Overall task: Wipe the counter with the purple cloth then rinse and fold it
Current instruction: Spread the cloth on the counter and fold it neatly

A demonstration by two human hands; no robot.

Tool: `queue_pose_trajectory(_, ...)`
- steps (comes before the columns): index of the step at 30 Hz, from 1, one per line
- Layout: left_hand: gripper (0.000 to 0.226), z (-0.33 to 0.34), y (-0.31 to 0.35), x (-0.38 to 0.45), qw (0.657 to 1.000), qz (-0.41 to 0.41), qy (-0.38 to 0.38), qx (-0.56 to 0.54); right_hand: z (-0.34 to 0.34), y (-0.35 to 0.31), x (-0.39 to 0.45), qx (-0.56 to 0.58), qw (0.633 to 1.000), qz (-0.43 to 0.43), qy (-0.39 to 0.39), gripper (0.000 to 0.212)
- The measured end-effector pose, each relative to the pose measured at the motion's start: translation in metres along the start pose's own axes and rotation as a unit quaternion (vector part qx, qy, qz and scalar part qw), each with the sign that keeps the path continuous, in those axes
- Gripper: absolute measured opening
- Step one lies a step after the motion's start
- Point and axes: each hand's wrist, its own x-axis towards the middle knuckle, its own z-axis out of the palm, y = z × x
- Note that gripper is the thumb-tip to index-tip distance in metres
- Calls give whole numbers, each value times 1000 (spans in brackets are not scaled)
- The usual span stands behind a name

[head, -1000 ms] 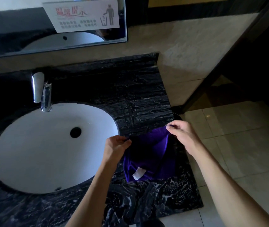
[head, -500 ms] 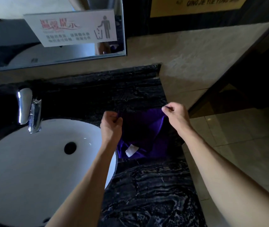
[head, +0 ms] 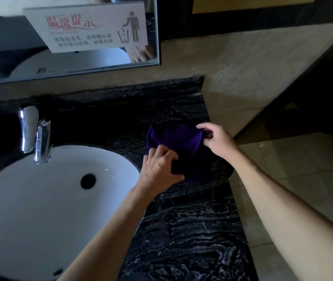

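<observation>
Both hands down on the purple cloth [head: 173, 138], lying on the dark worktop [head: 192, 230] right of the sink [head: 40, 199]: left hand [head: 159, 169] pressing spread fingers, right hand [head: 216, 138] pinching its far edge, so folding looks underway, next a neat crease.

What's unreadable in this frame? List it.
Head view, the only one:
- Purple cloth: near half lost in shadow and under the left hand; fold state unclear.
- Right hand: grip on the cloth's edge too dark to confirm.
- Sink: cut off by the left edge.
- Sign: small print blurred.
</observation>
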Motion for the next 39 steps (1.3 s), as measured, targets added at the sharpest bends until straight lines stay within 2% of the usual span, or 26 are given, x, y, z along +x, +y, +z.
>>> queue_pose_trajectory(2,69,4,-1,-7,999,11,-21,31,1,-2,1,-60,998,-10,12,42)
queue_pose_trajectory(4,69,4,-7,-10,999,31,-22,35,2,-6,-1,-70,997,-10,39,29)
queue_pose_trajectory(6,50,2,-11,-13,999,43,-8,24,1,-9,-7,-6,998,-8,56,19)
queue_pose_trajectory(9,19,0,-17,-20,992,23,86,-85,-7,-9,-25,81,995,-2,61,11)
queue_pose_trajectory(12,11,-12,-12,-40,971,-17,152,-182,-18,-9,-53,134,990,2,53,12)
queue_pose_trajectory(15,14,-25,0,-77,956,-30,184,-225,-30,-9,-91,183,981,-38,43,12)
queue_pose_trajectory(18,27,-22,9,-121,957,-7,186,-222,-34,-7,-142,204,976,-69,28,12)
queue_pose_trajectory(21,21,-4,7,-162,969,50,170,-175,-29,9,-191,199,978,-68,3,14)
queue_pose_trajectory(23,20,17,2,-189,975,59,153,-151,-21,30,-217,181,982,-58,-20,17)
queue_pose_trajectory(28,38,58,2,-238,984,2,118,-132,2,79,-272,122,989,-53,-58,27)
queue_pose_trajectory(31,42,71,2,-253,985,-18,121,-121,18,98,-297,74,994,-61,-53,29)
queue_pose_trajectory(35,50,81,7,-265,986,-28,128,-102,33,108,-312,-24,996,-79,-45,14)
queue_pose_trajectory(37,52,78,14,-269,974,-83,151,-144,36,104,-314,-48,995,-85,-16,6)
queue_pose_trajectory(39,36,71,23,-270,942,-188,189,-202,39,100,-313,-65,993,-79,56,9)
